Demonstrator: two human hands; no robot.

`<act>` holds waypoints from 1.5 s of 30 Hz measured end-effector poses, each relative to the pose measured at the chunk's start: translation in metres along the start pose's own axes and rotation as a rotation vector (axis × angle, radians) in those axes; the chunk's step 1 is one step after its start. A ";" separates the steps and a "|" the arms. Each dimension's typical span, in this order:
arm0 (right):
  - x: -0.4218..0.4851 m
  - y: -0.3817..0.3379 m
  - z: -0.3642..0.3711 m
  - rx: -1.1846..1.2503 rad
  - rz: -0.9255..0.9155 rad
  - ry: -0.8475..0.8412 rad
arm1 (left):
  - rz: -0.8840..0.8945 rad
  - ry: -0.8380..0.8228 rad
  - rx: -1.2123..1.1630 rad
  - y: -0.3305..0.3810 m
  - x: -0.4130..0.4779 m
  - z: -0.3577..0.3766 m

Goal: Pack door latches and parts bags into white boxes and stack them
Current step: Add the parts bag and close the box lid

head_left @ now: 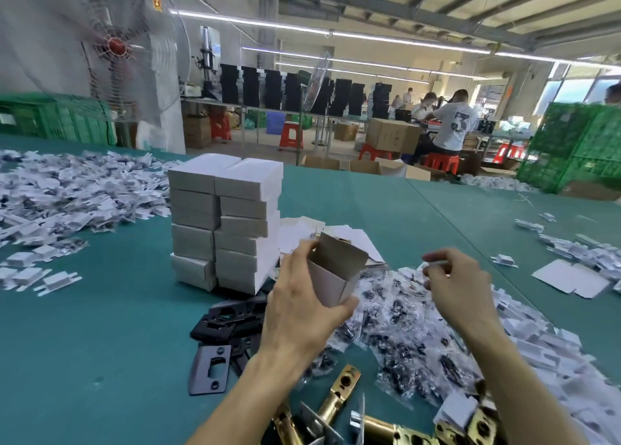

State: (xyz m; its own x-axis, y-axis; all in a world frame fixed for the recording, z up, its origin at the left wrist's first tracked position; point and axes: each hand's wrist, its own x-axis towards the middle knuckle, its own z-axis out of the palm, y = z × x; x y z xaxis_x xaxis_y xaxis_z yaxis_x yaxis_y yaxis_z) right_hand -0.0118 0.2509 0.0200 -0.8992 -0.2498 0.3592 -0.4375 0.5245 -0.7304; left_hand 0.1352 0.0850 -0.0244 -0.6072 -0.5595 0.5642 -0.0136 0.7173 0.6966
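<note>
At right hand (pixel 460 286), blurred white strip (pixel 437 263)

white boxes (pixel 225 223), teal table (pixel 100 327), brass latches (pixel 339 394)

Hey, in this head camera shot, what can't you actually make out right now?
All in the head view:
- The open box in the left hand: its own wall hides the contents.
- The thin white item pinched by the right hand: too motion-blurred to identify.
- The brass latches: cut off by the bottom edge.
- The black plates: partly behind the left forearm.
</note>
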 end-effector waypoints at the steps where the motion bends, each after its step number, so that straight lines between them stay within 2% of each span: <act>1: 0.010 0.015 -0.002 -0.210 0.044 -0.102 | 0.000 -0.007 0.007 -0.001 -0.001 0.001; 4: 0.026 0.056 -0.006 -0.671 0.115 -0.337 | -0.017 -0.018 0.026 -0.005 -0.001 0.003; 8: 0.029 0.077 -0.006 -0.758 0.090 -0.487 | -0.068 -0.048 0.034 -0.007 -0.001 0.002; 13: 0.032 0.078 -0.008 -0.772 0.024 -0.442 | -0.170 -0.205 0.130 -0.009 -0.004 0.004; 17: 0.033 0.059 -0.023 -0.842 0.084 -0.383 | -0.113 -0.158 0.123 -0.006 -0.007 0.003; 19: 0.030 0.038 -0.029 -0.761 0.101 -0.303 | -0.075 -0.105 0.110 -0.006 -0.008 0.004; 21: 0.022 0.010 -0.032 -0.565 -0.013 -0.180 | -0.023 -0.052 0.117 -0.007 -0.008 0.004; 23: 0.000 -0.024 -0.030 -0.121 -0.208 -0.097 | 0.016 -0.018 0.125 -0.008 -0.009 0.005; 25: -0.034 -0.060 -0.026 0.296 -0.384 -0.104 | 0.031 -0.028 0.122 -0.010 -0.010 0.009; 27: -0.061 -0.080 -0.017 0.401 -0.541 -0.152 | 0.030 -0.041 0.089 -0.012 -0.012 0.014; 30: -0.073 -0.087 0.003 0.130 -0.662 -0.122 | 0.012 -0.011 0.013 -0.014 -0.012 0.019; 33: -0.072 -0.094 0.014 -0.085 -0.706 -0.023 | -0.040 0.089 -0.197 -0.011 -0.009 0.020; 36: -0.068 -0.110 0.017 -0.134 -0.779 0.017 | -0.086 0.178 -0.367 -0.005 -0.004 0.018; 40: -0.062 -0.135 0.014 -0.048 -0.748 -0.017 | -0.117 0.225 -0.442 0.004 -0.001 0.008; 45: -0.063 -0.151 0.011 -0.298 -0.784 -0.084 | -0.158 0.230 -0.520 0.017 0.002 -0.003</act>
State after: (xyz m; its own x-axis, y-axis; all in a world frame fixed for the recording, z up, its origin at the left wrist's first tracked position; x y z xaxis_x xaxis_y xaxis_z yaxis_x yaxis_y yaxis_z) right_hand 0.1108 0.1782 0.1016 -0.3379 -0.6848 0.6456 -0.9263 0.3634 -0.0994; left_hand 0.1366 0.0947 -0.0100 -0.4409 -0.7602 0.4772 0.3368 0.3527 0.8730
